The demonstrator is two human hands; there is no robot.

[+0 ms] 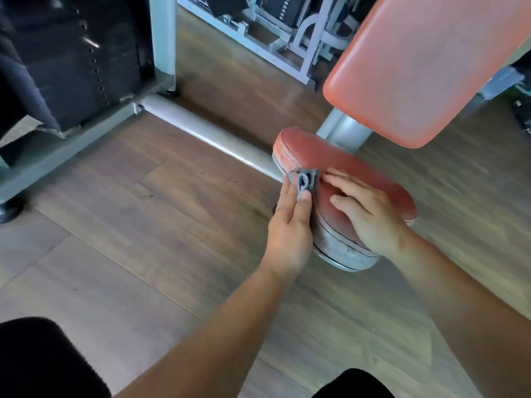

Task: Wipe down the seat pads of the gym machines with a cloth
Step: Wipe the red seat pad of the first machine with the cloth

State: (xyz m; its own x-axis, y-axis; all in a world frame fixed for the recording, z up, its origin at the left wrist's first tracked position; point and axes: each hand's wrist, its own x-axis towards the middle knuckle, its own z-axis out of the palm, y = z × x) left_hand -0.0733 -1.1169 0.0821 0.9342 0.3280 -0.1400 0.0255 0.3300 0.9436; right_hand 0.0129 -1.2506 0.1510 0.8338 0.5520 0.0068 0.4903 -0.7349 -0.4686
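A worn red seat pad (330,159) sits low on a grey post, with a larger red back pad (425,61) tilted above it. My left hand (290,225) presses a small folded grey cloth (304,180) against the left side edge of the seat pad, thumb and fingers pinching it. Flat on top of the same pad lies my right hand (365,211), its fingers spread and straight.
A grey steel floor bar (201,130) runs from the seat to the machine frame and black weight stack (86,67) at the left. More grey machine frames (287,38) stand behind. Wooden floor lies all around. My dark-clothed knees show at the bottom edge.
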